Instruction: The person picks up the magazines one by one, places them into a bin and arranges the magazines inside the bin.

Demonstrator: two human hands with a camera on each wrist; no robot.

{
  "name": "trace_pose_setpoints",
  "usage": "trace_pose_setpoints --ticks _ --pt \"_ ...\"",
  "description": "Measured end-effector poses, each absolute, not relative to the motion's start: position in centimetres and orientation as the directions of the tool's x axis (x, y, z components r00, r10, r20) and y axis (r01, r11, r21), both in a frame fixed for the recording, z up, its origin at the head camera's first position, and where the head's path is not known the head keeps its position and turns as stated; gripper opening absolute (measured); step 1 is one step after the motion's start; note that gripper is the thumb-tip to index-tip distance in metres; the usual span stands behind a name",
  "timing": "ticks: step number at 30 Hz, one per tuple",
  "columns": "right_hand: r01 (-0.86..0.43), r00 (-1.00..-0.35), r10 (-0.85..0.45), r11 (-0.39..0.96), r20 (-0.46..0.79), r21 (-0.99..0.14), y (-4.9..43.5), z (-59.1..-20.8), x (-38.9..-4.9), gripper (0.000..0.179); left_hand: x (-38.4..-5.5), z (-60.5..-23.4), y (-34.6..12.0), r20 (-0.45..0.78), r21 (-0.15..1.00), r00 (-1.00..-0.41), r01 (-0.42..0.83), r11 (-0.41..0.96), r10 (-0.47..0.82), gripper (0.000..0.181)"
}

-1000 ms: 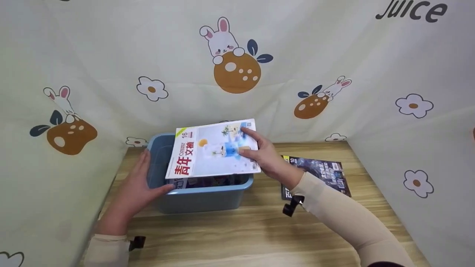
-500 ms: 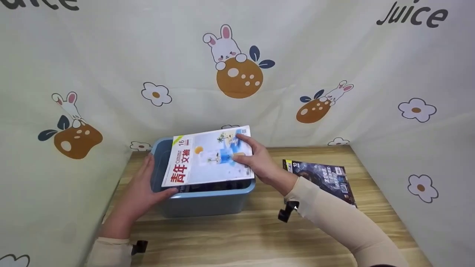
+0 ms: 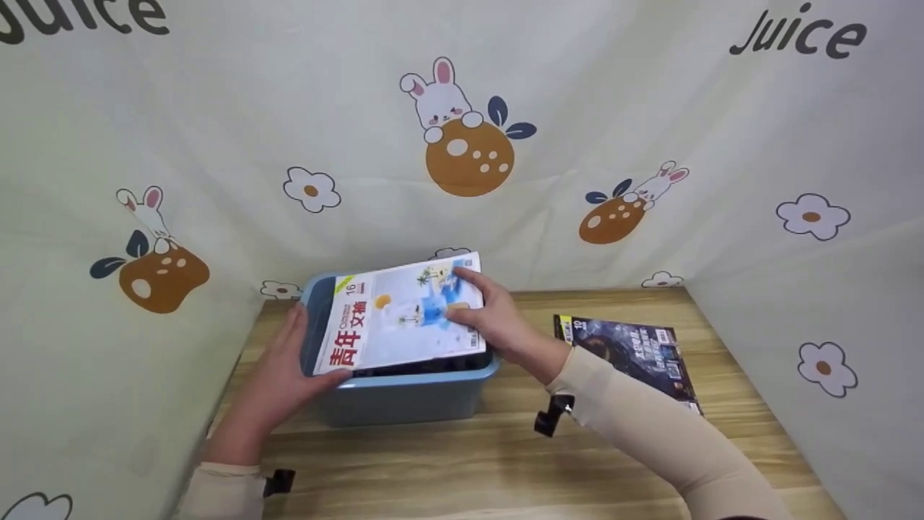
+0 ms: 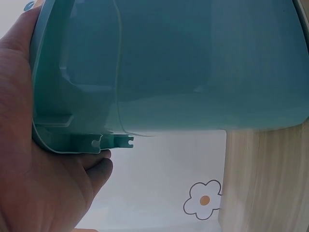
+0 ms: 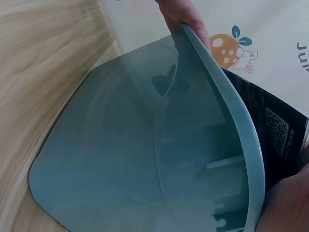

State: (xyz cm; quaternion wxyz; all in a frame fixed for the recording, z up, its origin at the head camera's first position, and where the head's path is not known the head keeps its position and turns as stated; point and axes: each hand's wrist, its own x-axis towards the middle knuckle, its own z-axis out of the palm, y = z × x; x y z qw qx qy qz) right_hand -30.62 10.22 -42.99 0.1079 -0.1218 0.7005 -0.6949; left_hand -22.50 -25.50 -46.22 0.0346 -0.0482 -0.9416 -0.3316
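In the head view, a magazine [image 3: 404,318] with a white cover and large red characters lies tilted over the opening of a blue plastic bin [image 3: 404,404]. My right hand [image 3: 498,314] grips its right edge, thumb and index finger on the cover. The other fingers are hidden beneath. A dark surface with a QR code [image 5: 277,133] shows above the rim in the right wrist view. My left hand [image 3: 278,368] holds the bin's left front corner, thumb at the front rim. In the left wrist view, its fingertips [image 4: 100,171] curl beneath the rim. Dark contents are mostly covered.
A second, dark magazine [image 3: 635,361] lies flat on the wood-grain table [image 3: 433,477], right of the bin and partly behind the right forearm. A pale curtain [image 3: 346,108] printed with rabbits and oranges encloses the back and sides.
The white magazine has shifted left and lower over the bin, carried by my right hand. My left hand keeps its place on the bin. The head view has tilted slightly.
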Motion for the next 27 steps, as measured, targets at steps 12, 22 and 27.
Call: trace_pose_setpoints --ticks 12,22,27 --pt "-0.003 -0.942 -0.336 0.045 -0.013 -0.999 9.1 -42.9 -30.1 0.082 -22.5 -46.4 -25.4 0.087 0.613 -0.995 0.092 0.785 0.049 0.148" --pt "-0.093 -0.938 -0.343 0.099 0.054 -0.991 8.9 -42.7 -29.9 0.084 -22.4 -46.2 -25.4 0.089 0.626 -0.995 0.096 0.774 0.051 0.146" --pt "-0.241 -0.938 -0.295 0.175 0.183 -0.955 9.1 -42.5 -29.7 0.07 -22.3 -46.3 -25.5 0.098 0.606 -0.994 0.105 0.788 0.057 0.144"
